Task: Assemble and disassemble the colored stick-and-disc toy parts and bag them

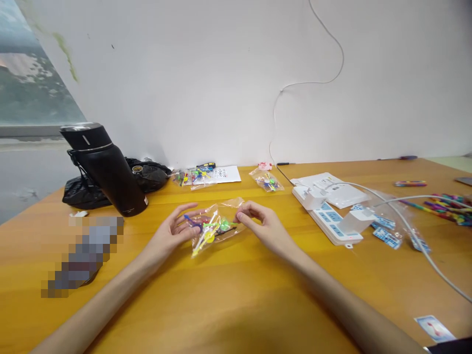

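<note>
We are holding a clear plastic bag (217, 227) of blue, white, yellow and green plastic pieces (209, 237), some arrow-shaped, at the middle of the brown wooden counter (236, 300). Our left hand (178, 228) is closing its grip on the bag's left side; our right hand (261, 221) is pinching the right end between thumb and fingers. Beyond, a smaller clear bag of coloured pieces (268, 181) is lying near the white wall (206, 88). A black cylindrical bottle (110, 172) is standing at left; a white power strip (334, 227) is lying at right.
</note>
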Motion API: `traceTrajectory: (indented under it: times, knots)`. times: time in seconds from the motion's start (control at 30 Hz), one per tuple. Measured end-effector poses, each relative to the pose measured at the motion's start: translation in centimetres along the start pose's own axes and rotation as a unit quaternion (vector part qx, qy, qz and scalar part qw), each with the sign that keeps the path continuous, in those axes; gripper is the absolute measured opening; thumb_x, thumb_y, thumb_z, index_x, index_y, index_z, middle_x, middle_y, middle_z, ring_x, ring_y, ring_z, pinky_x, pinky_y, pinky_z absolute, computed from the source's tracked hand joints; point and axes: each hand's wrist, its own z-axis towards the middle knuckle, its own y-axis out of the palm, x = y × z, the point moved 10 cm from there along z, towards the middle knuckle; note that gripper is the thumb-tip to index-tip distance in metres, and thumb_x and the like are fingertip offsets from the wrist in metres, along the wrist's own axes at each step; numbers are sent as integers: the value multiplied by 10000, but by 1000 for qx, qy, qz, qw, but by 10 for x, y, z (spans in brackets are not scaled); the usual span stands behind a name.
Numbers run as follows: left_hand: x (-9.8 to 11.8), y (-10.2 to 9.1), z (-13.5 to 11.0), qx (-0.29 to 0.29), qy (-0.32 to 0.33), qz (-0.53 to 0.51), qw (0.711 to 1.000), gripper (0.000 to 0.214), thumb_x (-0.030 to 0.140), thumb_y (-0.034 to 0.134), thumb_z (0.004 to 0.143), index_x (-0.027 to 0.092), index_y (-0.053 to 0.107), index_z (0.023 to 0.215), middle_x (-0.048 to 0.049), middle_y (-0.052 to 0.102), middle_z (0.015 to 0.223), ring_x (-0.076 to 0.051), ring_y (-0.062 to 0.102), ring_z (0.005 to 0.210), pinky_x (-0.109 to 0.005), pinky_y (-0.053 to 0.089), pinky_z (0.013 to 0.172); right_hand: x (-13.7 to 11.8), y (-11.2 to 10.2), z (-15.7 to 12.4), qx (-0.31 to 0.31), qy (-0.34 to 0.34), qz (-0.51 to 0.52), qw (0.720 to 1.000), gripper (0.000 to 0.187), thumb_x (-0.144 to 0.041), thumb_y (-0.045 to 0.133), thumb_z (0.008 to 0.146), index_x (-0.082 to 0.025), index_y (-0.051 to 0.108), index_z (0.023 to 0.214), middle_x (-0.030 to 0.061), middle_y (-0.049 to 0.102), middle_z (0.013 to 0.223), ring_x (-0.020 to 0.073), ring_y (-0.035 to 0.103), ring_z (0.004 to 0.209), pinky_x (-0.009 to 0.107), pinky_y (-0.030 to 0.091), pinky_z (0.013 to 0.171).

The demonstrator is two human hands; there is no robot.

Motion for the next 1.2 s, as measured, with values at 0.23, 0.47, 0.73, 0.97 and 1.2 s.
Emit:
traceTrajectory:
  times: [0.23, 0.47, 0.73, 0.97, 1.2]
  knots:
    - [-18, -7, 0, 46, -76, -141, 986, 393, 332, 753, 879, 239, 658, 1248, -90, 675, 1361, -248, 697, 1160, -350, 588, 968, 11, 17, 1, -72, 72, 201, 974, 248, -412, 585, 965, -205, 717, 995, 82, 742, 1124, 205, 718, 973, 361, 563, 928]
    - [-15, 0, -5, 29, -97, -159, 982, 502, 278, 782, 853, 238, 633, 1331, -85, 690, 1341, -263, 688, 1188, -341, 589, 997, 19, 22, 1, -94, 66, 134, 984, 368, -404, 710, 901, -261, 715, 1239, 61, 666, 1360, 249, 647, 1222, 409, 510, 1062]
    - [-8, 22, -16, -22, -137, -199, 970, 467, 323, 659, 960, 218, 582, 1409, -121, 555, 1503, -369, 497, 1402, -564, 521, 1089, 15, 36, -3, -138, 21, 72, 988, 457, -422, 737, 893, -257, 682, 1316, 61, 653, 1388, 274, 587, 1312, 463, 383, 1184]
    - [-17, 29, -18, -38, -135, -229, 963, 442, 227, 653, 964, 212, 596, 1402, -73, 493, 1562, -332, 480, 1423, -473, 449, 1192, 18, 45, -10, -118, 28, 100, 988, 445, -421, 754, 870, -231, 704, 1269, 74, 687, 1324, 272, 653, 1211, 410, 511, 1062]
    - [-9, 30, -18, -43, -126, -218, 967, 490, 247, 619, 984, 223, 538, 1466, -71, 482, 1569, -323, 504, 1405, -462, 448, 1194, 30, 46, -7, -132, 83, 143, 977, 446, -428, 772, 848, -198, 719, 1226, 72, 733, 1232, 275, 689, 1131, 406, 532, 1016]
